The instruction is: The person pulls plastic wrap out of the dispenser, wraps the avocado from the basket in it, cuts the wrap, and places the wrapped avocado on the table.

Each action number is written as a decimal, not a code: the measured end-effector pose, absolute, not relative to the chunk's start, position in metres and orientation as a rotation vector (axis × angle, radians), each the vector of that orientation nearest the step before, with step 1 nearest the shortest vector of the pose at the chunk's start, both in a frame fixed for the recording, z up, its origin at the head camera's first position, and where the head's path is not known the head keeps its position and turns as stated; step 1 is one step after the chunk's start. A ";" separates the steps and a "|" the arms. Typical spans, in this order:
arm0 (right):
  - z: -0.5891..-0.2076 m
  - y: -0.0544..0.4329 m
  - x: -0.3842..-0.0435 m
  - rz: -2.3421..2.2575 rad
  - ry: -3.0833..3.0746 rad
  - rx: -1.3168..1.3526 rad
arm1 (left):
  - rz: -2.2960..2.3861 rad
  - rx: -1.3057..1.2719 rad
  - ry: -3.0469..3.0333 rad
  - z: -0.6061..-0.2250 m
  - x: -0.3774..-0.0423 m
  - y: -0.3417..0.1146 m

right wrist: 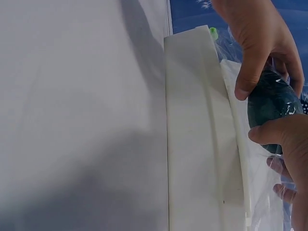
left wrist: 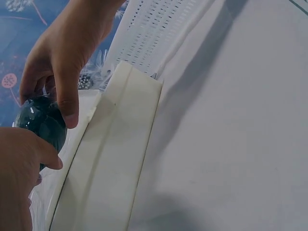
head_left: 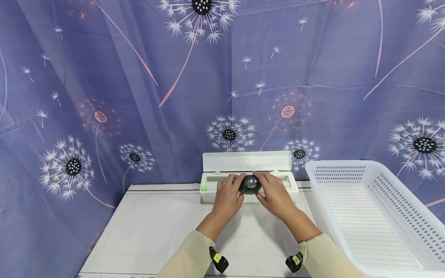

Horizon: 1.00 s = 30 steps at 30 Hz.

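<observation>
A dark green, glossy rounded object [head_left: 250, 184] is held in both hands just above the open white box [head_left: 248, 198]. Clear film [right wrist: 267, 202] clings around it and stretches into the box. My left hand [head_left: 228, 195] grips its left side with curled fingers and thumb. From the other side my right hand [head_left: 276, 195] grips it likewise. In the left wrist view the right hand [left wrist: 72, 53] is above and the left hand [left wrist: 19, 173] below, with the green object [left wrist: 43, 120] between them. What kind of object it is, I cannot tell.
The box's lid [head_left: 247, 161] stands raised at the back against a purple dandelion-print curtain [head_left: 174, 127]. A bright green tab [head_left: 204, 189] sits at the box's left end. A large white perforated basket [head_left: 328, 224] stands on the right of the white table [head_left: 149, 227].
</observation>
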State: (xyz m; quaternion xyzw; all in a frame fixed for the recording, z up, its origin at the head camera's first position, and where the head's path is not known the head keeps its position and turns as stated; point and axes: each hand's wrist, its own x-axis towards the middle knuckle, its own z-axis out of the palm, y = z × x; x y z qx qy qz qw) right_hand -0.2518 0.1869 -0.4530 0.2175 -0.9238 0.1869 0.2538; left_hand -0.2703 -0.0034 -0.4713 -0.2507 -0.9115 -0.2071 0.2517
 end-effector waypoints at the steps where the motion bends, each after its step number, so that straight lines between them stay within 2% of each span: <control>1: -0.452 0.187 -0.252 0.508 -2.508 0.589 | -0.568 -0.682 -2.477 -0.470 -0.270 -0.003; 30: -0.434 0.185 -0.247 0.522 -2.427 0.590 | -0.624 -0.697 -2.378 -0.449 -0.266 -0.004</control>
